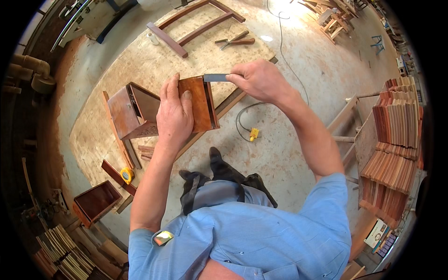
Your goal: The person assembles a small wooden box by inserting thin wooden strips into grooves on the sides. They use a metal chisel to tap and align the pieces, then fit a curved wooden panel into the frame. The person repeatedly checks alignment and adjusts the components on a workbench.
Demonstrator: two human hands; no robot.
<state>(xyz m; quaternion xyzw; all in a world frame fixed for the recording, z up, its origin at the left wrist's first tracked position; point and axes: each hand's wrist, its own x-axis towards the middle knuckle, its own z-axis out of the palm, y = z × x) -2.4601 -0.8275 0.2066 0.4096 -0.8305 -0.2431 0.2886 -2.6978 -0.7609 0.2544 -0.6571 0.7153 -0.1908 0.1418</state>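
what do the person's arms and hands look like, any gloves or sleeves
The left hand and right hand are ungloved, the forearms bare. A blue shirt has short sleeves, with a small shiny multicoloured patch near the left one.

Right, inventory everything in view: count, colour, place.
Worktable: 1, tan, centre-left
First box: 1, orange-brown, table's near edge
Other boxes: 2, brown, left
Flat strip: 1, grey, at first box
Frame: 1, brown, table's far end
Hand tools: uncounted, brown and grey, beside frame
Bottle: 1, whitish, beside frame
Tape measure: 1, yellow, lower left
Wood strips: several, brown, left
Connector: 1, yellow, floor
Slats: many, browns, far right
Shirt: 1, blue, lower centre
Left hand: 1, bare, on first box
Right hand: 1, bare, gripping flat strip
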